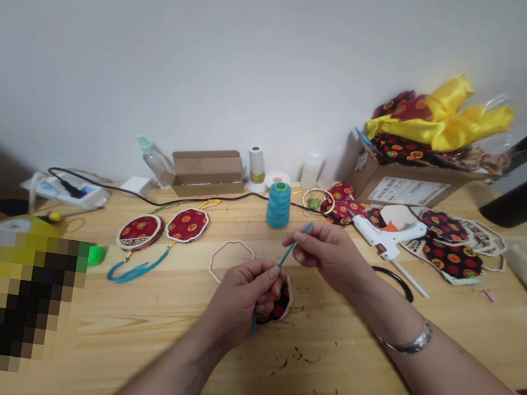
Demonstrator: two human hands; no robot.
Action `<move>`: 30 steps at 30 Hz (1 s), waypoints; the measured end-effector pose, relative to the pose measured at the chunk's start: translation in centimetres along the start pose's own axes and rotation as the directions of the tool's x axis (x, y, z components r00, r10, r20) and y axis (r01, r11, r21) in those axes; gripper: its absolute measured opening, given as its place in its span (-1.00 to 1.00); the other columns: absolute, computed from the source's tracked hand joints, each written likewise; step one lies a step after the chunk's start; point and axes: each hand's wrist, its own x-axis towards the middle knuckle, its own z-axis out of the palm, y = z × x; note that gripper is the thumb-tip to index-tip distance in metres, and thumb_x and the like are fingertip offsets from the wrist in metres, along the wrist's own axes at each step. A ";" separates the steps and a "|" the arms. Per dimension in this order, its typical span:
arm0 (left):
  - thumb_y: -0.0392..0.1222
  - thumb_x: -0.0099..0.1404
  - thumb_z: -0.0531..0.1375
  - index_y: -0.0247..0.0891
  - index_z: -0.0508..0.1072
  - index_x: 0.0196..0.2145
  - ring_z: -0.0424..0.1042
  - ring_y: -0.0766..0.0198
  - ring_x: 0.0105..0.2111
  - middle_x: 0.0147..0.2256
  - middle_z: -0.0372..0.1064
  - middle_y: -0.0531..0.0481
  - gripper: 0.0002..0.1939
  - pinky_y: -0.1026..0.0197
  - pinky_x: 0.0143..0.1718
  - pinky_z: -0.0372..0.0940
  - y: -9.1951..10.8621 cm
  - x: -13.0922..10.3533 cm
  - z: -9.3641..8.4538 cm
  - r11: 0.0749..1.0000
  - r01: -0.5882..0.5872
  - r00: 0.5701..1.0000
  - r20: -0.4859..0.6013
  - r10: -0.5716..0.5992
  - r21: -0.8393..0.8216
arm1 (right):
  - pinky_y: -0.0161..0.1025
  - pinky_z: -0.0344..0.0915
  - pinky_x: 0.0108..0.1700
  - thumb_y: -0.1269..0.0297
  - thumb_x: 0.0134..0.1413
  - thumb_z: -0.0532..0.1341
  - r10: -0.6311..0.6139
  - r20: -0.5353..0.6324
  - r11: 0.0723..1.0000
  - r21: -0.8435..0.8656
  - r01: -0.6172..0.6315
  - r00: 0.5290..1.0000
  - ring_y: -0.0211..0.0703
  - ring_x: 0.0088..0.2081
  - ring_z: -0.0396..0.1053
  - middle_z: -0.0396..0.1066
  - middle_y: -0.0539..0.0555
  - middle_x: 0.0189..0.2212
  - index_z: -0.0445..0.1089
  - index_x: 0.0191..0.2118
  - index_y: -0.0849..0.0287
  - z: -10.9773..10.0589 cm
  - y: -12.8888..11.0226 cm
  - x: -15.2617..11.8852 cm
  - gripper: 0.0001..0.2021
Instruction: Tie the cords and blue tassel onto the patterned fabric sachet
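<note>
Between my two hands runs a short bundle of blue thread (287,253). My left hand (250,290) is closed round its lower part, and a bit of blue hangs below the fist. The upper end is pinched by the fingertips of my right hand (322,251), which wears a silver bracelet on the wrist. Under my left hand lies a black and red patterned fabric piece (282,305) with a pale rim, partly covered. A bare pale frame (216,257) rests just left of it. Beyond my hands stands a blue thread spool (278,206).
Two red fabric pendants, one round (139,232) and one scalloped (188,225), lie left with blue tassels. At right are a white glue gun (388,236), patterned pieces (453,260) and a cardboard box (407,185) of fabric. A black cable (180,197) crosses the back.
</note>
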 end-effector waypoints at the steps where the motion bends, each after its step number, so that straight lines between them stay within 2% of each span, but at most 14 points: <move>1: -0.14 0.09 0.26 -0.37 0.44 -0.47 -0.03 0.57 -0.69 -0.61 0.19 0.11 -0.80 0.41 -0.66 -0.14 0.0 0.0 0.0 1.000 -0.007 1.000 -0.005 0.007 0.015 | -0.39 -0.04 -0.60 0.14 -0.09 0.27 0.000 0.022 1.000 0.024 -0.001 1.000 -0.40 -0.63 0.15 0.28 -0.04 -0.69 0.43 -0.42 0.28 0.0 -0.1 -0.1 -0.75; 5: -0.13 0.13 0.22 -0.35 0.43 -0.47 0.03 0.55 -0.67 -0.59 0.21 0.10 -0.81 0.40 -0.65 -0.10 -0.1 0.0 -0.1 0.994 -0.038 0.999 -0.027 0.041 0.105 | -0.42 -0.03 -0.64 0.12 -0.04 0.24 -0.029 0.078 0.991 0.130 0.019 0.997 -0.39 -0.65 0.19 0.35 0.01 -0.66 0.38 -0.46 0.26 -0.3 -0.7 -0.2 -0.74; 9: -0.12 0.15 0.20 -0.34 0.44 -0.47 0.04 0.53 -0.67 -0.61 0.20 0.10 -0.80 0.41 -0.66 -0.09 -0.3 0.0 -0.1 0.977 -0.064 0.996 -0.050 0.075 0.205 | -0.43 0.03 -0.63 0.15 -0.06 0.27 -0.095 0.014 0.977 0.194 0.090 0.995 -0.40 -0.64 0.19 0.33 -0.02 -0.63 0.32 -0.52 0.22 -0.7 -1.3 -0.3 -0.76; 13: -0.09 0.12 0.22 -0.34 0.45 -0.49 0.04 0.51 -0.66 -0.63 0.19 0.10 -0.77 0.41 -0.65 -0.07 -0.1 0.0 0.1 0.965 -0.067 0.991 -0.094 0.093 0.254 | -0.40 0.01 -0.63 0.14 -0.10 0.29 -0.162 -0.052 0.971 0.171 0.169 0.985 -0.41 -0.65 0.11 0.27 -0.05 -0.62 0.28 -0.53 0.19 -1.2 -1.9 -0.3 -0.74; 17: -0.10 0.10 0.24 -0.32 0.48 -0.49 0.11 0.46 -0.64 -0.60 0.28 0.06 -0.80 0.38 -0.62 0.01 0.2 -0.1 0.2 0.943 -0.082 0.985 -0.117 0.125 0.322 | -0.39 0.00 -0.62 0.13 -0.10 0.28 -0.206 -0.071 0.968 0.128 0.214 0.976 -0.42 -0.64 0.07 0.22 -0.06 -0.58 0.26 -0.54 0.19 -1.4 -2.2 -0.3 -0.73; 24: -0.10 0.11 0.23 -0.32 0.49 -0.49 0.14 0.43 -0.63 -0.60 0.32 0.03 -0.80 0.37 -0.59 0.06 0.4 -0.1 0.3 0.918 -0.108 0.979 -0.121 0.166 0.382 | -0.40 -0.03 -0.64 0.19 -0.19 0.34 -0.212 -0.153 0.953 0.187 0.239 0.965 -0.46 -0.65 0.04 0.21 -0.08 -0.58 0.23 -0.56 0.20 -1.1 -2.8 -0.5 -0.72; 30: -0.11 0.13 0.21 -0.31 0.49 -0.47 0.18 0.44 -0.60 -0.55 0.35 0.03 -0.81 0.39 -0.57 0.08 0.2 -0.1 0.1 0.915 -0.088 0.977 -0.146 0.157 0.395 | -0.41 -0.01 -0.64 0.15 -0.13 0.32 -0.218 -0.194 0.956 0.156 0.249 0.957 -0.46 -0.64 0.04 0.17 -0.08 -0.56 0.20 -0.56 0.19 -1.1 -3.4 -0.6 -0.70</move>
